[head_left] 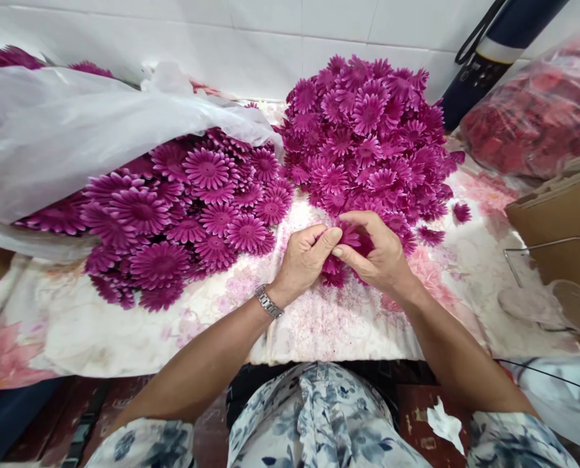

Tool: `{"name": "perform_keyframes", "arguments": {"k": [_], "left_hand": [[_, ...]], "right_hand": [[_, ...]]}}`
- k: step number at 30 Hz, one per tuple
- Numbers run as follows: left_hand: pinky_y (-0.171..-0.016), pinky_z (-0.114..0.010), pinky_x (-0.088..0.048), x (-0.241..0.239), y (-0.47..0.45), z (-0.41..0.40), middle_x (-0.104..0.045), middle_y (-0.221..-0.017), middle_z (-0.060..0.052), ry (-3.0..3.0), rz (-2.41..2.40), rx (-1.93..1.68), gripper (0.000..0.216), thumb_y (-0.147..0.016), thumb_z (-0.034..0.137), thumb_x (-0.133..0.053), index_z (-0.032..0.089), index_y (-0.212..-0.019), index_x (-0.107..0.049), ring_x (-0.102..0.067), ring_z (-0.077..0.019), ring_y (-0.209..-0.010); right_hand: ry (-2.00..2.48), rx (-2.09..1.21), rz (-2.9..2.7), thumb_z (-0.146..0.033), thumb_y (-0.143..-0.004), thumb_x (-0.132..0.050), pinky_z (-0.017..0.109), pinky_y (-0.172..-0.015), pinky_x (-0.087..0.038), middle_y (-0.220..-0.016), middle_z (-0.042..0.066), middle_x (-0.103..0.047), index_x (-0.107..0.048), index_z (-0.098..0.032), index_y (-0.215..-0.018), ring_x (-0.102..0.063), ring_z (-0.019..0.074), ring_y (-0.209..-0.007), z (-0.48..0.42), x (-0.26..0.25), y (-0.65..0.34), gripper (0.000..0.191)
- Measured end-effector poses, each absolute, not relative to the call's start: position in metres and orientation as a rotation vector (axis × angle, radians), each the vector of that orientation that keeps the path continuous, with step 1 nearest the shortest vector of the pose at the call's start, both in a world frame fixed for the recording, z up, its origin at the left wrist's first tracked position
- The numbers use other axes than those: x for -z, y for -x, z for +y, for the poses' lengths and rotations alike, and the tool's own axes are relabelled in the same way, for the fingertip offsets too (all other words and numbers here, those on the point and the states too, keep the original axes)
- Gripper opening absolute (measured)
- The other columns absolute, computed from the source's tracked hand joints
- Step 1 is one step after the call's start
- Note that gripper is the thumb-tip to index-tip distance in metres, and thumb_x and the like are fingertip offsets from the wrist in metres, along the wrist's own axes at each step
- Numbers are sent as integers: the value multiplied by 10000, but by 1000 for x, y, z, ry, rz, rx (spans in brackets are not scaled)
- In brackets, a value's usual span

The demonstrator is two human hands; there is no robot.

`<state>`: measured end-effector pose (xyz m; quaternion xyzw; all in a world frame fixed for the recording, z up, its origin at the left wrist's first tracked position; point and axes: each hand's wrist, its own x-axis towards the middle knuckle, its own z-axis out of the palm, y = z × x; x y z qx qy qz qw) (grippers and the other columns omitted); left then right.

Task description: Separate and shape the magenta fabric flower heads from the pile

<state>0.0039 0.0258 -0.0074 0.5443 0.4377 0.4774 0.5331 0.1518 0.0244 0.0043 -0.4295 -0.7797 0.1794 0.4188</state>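
Observation:
My left hand (303, 257) and my right hand (375, 253) meet at the table's middle, both pinched on a small stack of magenta fabric flowers (351, 237). Thumbs and forefingers press together over the petals. A metal watch (268, 301) sits on my left wrist. Behind my hands rises a tall heap of the same magenta flowers (368, 130). To the left, larger flat magenta flowers (187, 208) spill out of a clear plastic bag (75, 130).
A stained floral cloth (319, 325) covers the table. At the right are a bag of red petals (538, 117), a cardboard box (563, 208) and a wire frame with a clear lid (563, 292). A dark blue object (495, 58) leans on the tiled wall.

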Motion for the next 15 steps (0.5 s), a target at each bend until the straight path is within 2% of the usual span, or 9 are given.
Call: {"name": "perform_keyframes", "arguments": {"k": [2, 4, 6, 10, 12, 15], "left_hand": [[-499, -260, -246, 7, -4, 26, -314, -536, 40, -1305, 1028, -1132, 473, -796, 523, -553, 182, -522, -372, -289, -88, -512], [-496, -258, -256, 7, -4, 26, -336, -539, 39, -1312, 997, -1111, 461, -808, 536, -530, 185, -544, -389, -310, -88, -513], [-485, -255, -271, 7, -4, 25, -371, -536, 38, -1276, 947, -1069, 446, -818, 551, -505, 188, -575, -415, -337, -88, -501], [-472, -243, -295, 8, -4, 24, -393, -561, 40, -1169, 898, -1038, 441, -804, 571, -514, 189, -604, -423, -345, -77, -488], [-481, -238, -317, 9, -4, 25, -427, -585, 32, -1152, 904, -1024, 429, -804, 560, -525, 186, -614, -434, -377, -77, -504], [-481, -235, -341, 9, -5, 25, -478, -591, 22, -1105, 916, -990, 409, -810, 551, -524, 187, -636, -454, -427, -85, -512]], "right_hand": [[1030, -360, -1958, -337, -799, -630, 289, -680, -472, -881, 43, -608, -550, -204, -1008, -569, 147, -781, 25, -5, -151, 260], [977, -326, -1973, -281, -813, -607, 307, -699, -474, -843, 47, -601, -570, -197, -912, -567, 158, -800, 25, -6, -151, 135], [956, -368, -1970, -228, -822, -578, 297, -667, -468, -767, 31, -580, -562, -193, -806, -558, 146, -746, 24, -6, -151, 41], [1092, -384, -1806, -222, -834, -548, 265, -584, -437, -698, -5, -552, -551, -199, -779, -525, 116, -637, 27, -6, -157, 59], [1211, -192, -1741, -244, -842, -540, 291, -629, -439, -721, 8, -583, -574, -202, -798, -543, 134, -675, 31, -7, -165, 70], [1323, 182, -1773, -276, -835, -563, 368, -791, -424, -882, 58, -647, -620, -205, -893, -572, 195, -859, 37, -10, -176, 108]]}}
